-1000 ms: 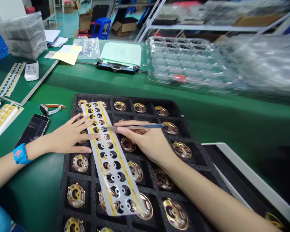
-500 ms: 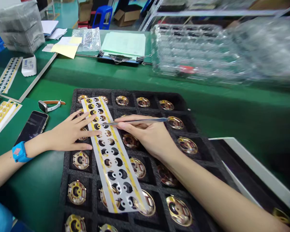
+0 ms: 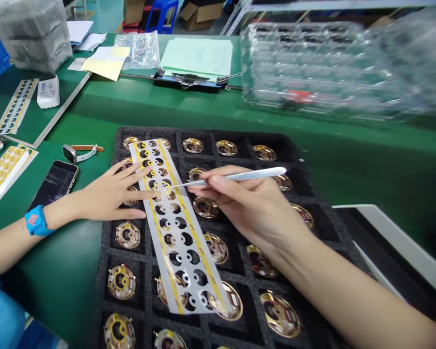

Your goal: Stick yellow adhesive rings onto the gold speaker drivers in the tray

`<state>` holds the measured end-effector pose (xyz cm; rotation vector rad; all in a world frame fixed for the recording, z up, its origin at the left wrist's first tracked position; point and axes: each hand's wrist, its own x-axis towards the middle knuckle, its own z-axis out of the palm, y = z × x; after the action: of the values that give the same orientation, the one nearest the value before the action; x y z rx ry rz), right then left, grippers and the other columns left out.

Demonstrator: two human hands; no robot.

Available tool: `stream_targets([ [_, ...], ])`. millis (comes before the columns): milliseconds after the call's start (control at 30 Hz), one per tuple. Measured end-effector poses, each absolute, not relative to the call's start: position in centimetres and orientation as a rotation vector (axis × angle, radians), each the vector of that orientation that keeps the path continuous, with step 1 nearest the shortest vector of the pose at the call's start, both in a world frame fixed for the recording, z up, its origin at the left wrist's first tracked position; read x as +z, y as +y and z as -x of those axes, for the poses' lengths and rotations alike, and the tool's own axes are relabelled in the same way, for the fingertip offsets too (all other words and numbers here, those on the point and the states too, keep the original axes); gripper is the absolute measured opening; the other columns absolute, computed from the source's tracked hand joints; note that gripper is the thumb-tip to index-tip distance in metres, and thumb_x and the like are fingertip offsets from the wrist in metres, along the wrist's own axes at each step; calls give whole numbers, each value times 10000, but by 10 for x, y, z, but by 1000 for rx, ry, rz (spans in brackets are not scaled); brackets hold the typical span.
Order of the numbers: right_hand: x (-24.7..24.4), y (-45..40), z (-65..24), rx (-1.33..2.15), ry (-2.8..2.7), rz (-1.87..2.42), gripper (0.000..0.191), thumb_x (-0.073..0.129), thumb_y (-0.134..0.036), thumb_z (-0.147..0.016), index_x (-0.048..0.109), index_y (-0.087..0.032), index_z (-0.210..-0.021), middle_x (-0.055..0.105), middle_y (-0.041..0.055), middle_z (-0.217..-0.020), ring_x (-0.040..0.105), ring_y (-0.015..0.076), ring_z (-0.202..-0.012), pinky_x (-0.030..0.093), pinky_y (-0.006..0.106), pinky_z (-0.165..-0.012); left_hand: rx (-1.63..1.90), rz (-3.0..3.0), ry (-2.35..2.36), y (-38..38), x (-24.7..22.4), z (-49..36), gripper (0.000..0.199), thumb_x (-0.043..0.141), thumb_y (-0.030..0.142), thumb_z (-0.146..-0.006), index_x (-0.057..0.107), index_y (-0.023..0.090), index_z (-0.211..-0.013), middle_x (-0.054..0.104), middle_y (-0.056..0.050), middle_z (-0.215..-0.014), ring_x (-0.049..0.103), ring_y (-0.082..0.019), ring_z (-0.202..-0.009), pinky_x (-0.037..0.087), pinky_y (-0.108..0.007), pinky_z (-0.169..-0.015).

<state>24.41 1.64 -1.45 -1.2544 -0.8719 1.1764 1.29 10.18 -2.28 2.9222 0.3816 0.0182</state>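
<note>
My left hand [image 3: 107,194] lies with fingers spread over the left edge of a white sticker sheet [image 3: 183,237] with yellow borders and rows of cut-out shapes. Silver tweezers [image 3: 247,174] are pinched in my right hand [image 3: 247,203], above the sheet's right edge. At their tip is a thin yellow ring-shaped sticker [image 3: 163,188], close to my left fingertips. Beneath the sheet is a black foam tray [image 3: 148,264] whose compartments hold several round gold-rimmed watch parts [image 3: 121,282]. The sheet covers some of these parts, and my right hand and forearm hide others.
Left of the tray lie a phone [image 3: 54,184], a wristwatch [image 3: 82,153] and another yellow sticker sheet [image 3: 7,169]. Behind are a clipboard with papers [image 3: 198,58] and clear plastic trays [image 3: 323,72]. A white-edged box [image 3: 385,242] stands at the right.
My right hand has drawn the tweezers slightly right, and the yellow ring now shows at their tip, raised off the sheet. My left hand stays on the sheet. The view has shifted slightly.
</note>
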Motion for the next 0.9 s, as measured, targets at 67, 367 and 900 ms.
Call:
stream_targets([
  [67, -6, 1, -235, 1184, -861, 1277, 252, 870, -467, -534, 747, -266, -624, 727, -14, -616, 707, 114, -565, 581, 166, -603, 27, -2890, 388, 102, -21, -10, 502, 396, 482, -987, 383, 299, -1454, 146, -127, -1595, 147, -351, -1471, 147, -588, -1165],
  [367, -15, -60, -194, 963, -989, 1650, 228, 753, -456, -676, 743, -247, -769, 727, 37, -659, 715, 239, -658, 579, 335, -543, 24, -2778, 404, 84, -17, 26, 460, 259, 321, -1032, 342, 221, -1473, 261, -70, -1574, 84, -287, -1489, 110, -601, -1181],
  [900, -28, -62, -179, 787, -1147, 1794, 221, 683, -501, -760, 735, -288, -781, 715, 23, -700, 696, 235, -698, 591, 343, -570, 813, -2916, 30, 39, -23, 40, 206, 514, 183, -902, 677, 90, -818, 736, -68, -833, 693, -198, -854, 549, -297, -752],
])
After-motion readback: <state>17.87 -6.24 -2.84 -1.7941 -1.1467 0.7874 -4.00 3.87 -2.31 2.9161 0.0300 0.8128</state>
